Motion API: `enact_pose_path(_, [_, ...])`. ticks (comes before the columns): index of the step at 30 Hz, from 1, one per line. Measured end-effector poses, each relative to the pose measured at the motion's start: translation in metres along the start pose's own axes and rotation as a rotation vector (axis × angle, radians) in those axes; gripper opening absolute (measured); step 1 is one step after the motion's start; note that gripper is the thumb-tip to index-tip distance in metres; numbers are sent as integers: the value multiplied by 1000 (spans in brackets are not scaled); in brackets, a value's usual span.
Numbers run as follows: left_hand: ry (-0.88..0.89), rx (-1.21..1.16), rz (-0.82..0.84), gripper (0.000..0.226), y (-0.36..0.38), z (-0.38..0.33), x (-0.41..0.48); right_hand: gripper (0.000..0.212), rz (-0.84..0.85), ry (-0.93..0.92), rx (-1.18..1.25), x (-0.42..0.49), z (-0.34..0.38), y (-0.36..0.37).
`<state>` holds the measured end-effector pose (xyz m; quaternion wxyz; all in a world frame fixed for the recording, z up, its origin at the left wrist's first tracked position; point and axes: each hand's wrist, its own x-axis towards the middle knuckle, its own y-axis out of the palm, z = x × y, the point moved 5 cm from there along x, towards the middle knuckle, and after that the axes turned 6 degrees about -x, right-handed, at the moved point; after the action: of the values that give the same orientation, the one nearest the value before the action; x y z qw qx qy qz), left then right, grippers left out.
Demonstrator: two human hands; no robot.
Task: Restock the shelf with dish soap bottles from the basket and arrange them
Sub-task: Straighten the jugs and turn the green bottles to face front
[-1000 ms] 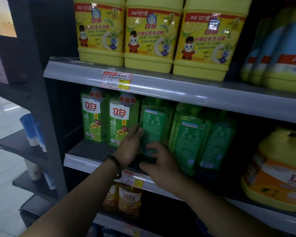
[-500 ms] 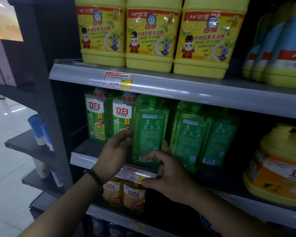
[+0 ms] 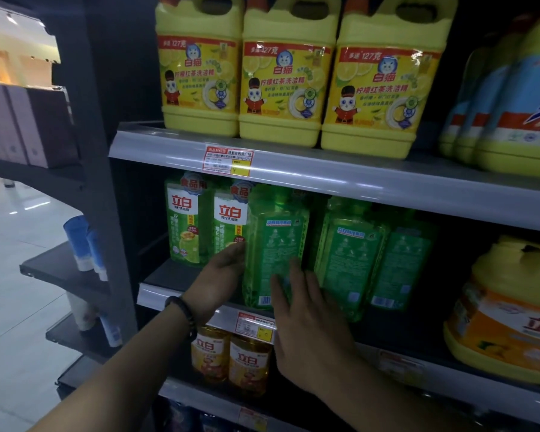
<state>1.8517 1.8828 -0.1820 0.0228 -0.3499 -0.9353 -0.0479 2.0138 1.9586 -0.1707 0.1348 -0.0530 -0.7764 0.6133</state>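
Green translucent dish soap bottle (image 3: 275, 241) stands upright at the front edge of the middle shelf (image 3: 169, 299), back label and barcode facing outward. Left grip (image 3: 222, 275) is released, fingers straight against the bottle's left side. Right grip (image 3: 303, 319) is released, fingers spread flat on its lower front. Matching green bottles (image 3: 346, 254) stand just beside it.

Dim, soft, glare on shelf edges
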Motion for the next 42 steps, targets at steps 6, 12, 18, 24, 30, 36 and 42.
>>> enact_pose_path(6, [33, 77, -57, 24, 0, -3, -7, 89, 81, 72, 285, 9, 9, 7])
enact_pose_path(12, [175, 248, -141, 13, 10, -1, -24, 69, 51, 82, 338, 26, -11, 3])
enact_pose_path(18, [173, 285, -81, 29, 6, 1, -25, 69, 64, 160, 281, 34, -30, 8])
enact_pose_path(24, [237, 351, -55, 55, 3, -32, -4, 83, -79, 49, 97, 7, -16, 0])
enact_pose_path(30, [238, 644, 17, 83, 10, -71, 24, 107, -49, 43, 95, 18, -8, 4])
enact_pose_path(36, [275, 778, -3, 89, 11, -75, 34, 104, -13, 41, 53, 16, -5, 6])
enact_pose_path(42, [329, 769, -71, 90, 14, -70, 23, 96, -18, 52, 3, 9, -1, -2])
